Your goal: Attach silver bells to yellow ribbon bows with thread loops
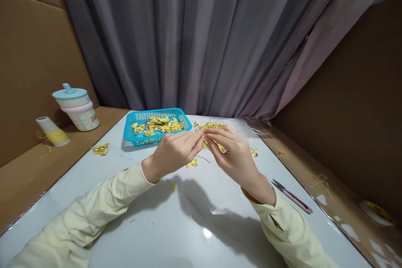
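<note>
My left hand (176, 150) and my right hand (231, 150) meet fingertip to fingertip above the white table, both closed in a pinch. Whatever lies between the fingers is too small and too covered to make out. Just below them is a small yellow ribbon bow (191, 163) with a thin cord; whether it hangs or lies on the table I cannot tell. Behind my right hand, partly hidden by it, is a pile of yellow bows with looped cords (212, 124). Left of it stands a blue mesh basket (129, 135) holding more yellow bows (163, 124) and some silvery bits.
Pink-handled thread snips (292, 197) lie right of my right arm. At the left are a lidded cup (80, 113), a spool of yellow thread (54, 134) and some loose bows (101, 149). A tape roll (377, 212) sits far right. Cardboard walls and a grey curtain (194, 42) enclose the table.
</note>
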A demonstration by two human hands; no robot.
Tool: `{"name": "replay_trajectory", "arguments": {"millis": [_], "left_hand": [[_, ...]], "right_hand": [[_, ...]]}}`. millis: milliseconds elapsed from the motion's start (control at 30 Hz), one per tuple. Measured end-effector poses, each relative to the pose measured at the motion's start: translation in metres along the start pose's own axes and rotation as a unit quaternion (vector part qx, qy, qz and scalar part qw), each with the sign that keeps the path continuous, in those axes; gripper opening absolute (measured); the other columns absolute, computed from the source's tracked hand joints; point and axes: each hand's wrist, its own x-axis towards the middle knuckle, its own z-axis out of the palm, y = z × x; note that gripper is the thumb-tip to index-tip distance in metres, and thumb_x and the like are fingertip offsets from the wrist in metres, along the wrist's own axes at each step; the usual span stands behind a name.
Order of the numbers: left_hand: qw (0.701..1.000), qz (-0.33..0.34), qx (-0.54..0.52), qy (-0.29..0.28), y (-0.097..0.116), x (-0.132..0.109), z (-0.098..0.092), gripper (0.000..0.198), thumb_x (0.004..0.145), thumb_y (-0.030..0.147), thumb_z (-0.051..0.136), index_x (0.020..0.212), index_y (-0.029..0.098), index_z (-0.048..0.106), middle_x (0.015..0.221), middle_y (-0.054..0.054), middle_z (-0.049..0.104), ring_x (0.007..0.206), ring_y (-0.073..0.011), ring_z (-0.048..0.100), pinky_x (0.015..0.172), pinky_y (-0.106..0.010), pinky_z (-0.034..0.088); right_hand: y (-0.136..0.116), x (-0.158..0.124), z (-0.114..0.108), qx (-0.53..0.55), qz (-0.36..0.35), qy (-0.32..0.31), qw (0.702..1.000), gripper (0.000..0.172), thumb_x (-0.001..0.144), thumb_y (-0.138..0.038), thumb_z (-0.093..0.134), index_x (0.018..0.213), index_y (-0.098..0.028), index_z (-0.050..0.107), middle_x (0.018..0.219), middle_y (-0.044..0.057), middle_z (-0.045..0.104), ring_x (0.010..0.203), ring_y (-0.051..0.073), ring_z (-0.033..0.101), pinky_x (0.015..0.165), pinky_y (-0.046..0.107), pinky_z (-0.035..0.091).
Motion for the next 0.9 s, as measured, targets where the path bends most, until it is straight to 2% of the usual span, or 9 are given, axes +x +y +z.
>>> {"name": "replay_trajectory", "arguments": {"millis": [133,333,533,767,900], "left_hand": [[1.0,0.02,0.022,-0.004,-0.0008,-0.0006,0.001,0.024,0.091,0.016,0.043,0.099,0.008,0.064,0.063,-0.004,0.067,0.054,-0.0125,0.061,0.049,-0.023,0.045],[0.999,0.041,0.027,0.008,-0.0007,0.0,0.0005,0.024,0.09,0.014,0.044,0.098,0.005,0.065,0.055,-0.003,0.062,0.049,-0.0134,0.058,0.044,-0.024,0.041],[0.998,0.044,0.031,-0.012,-0.0004,0.0004,-0.0007,0.027,0.09,0.014,0.04,0.092,0.007,0.066,0.056,-0.004,0.062,0.05,-0.0136,0.058,0.045,-0.024,0.043],[0.997,-0.024,-0.069,-0.033,0.0004,0.0001,0.0016,0.022,0.087,0.013,0.044,0.08,0.01,0.064,0.059,-0.003,0.064,0.053,-0.0133,0.06,0.049,-0.025,0.044],[0.98,-0.089,-0.173,-0.04,0.0011,0.0,0.0019,0.017,0.084,0.015,0.048,0.08,0.011,0.065,0.058,-0.001,0.063,0.05,-0.0108,0.056,0.05,-0.023,0.042]], "right_hand": [[-0.0005,0.0001,0.0001,-0.005,0.004,-0.004,1.0,0.022,0.085,-0.009,0.047,0.086,-0.016,0.068,0.092,0.009,0.071,0.074,0.02,0.055,0.065,0.036,0.048],[-0.0002,0.0004,0.0002,-0.014,0.004,-0.009,1.0,0.021,0.086,-0.01,0.047,0.085,-0.014,0.068,0.089,0.01,0.071,0.072,0.019,0.053,0.066,0.036,0.048],[0.001,-0.0002,0.0017,-0.028,0.013,-0.015,0.999,0.022,0.085,-0.011,0.047,0.085,-0.017,0.069,0.089,0.008,0.071,0.073,0.02,0.054,0.065,0.036,0.048],[0.0024,-0.0013,0.0038,-0.051,0.016,-0.023,0.998,0.018,0.085,-0.01,0.049,0.082,-0.016,0.066,0.088,0.007,0.071,0.077,0.021,0.055,0.069,0.038,0.048],[0.0043,-0.0025,0.005,-0.056,0.028,-0.039,0.997,0.016,0.085,-0.011,0.05,0.083,-0.016,0.065,0.091,0.008,0.071,0.08,0.023,0.056,0.071,0.04,0.047]]}}
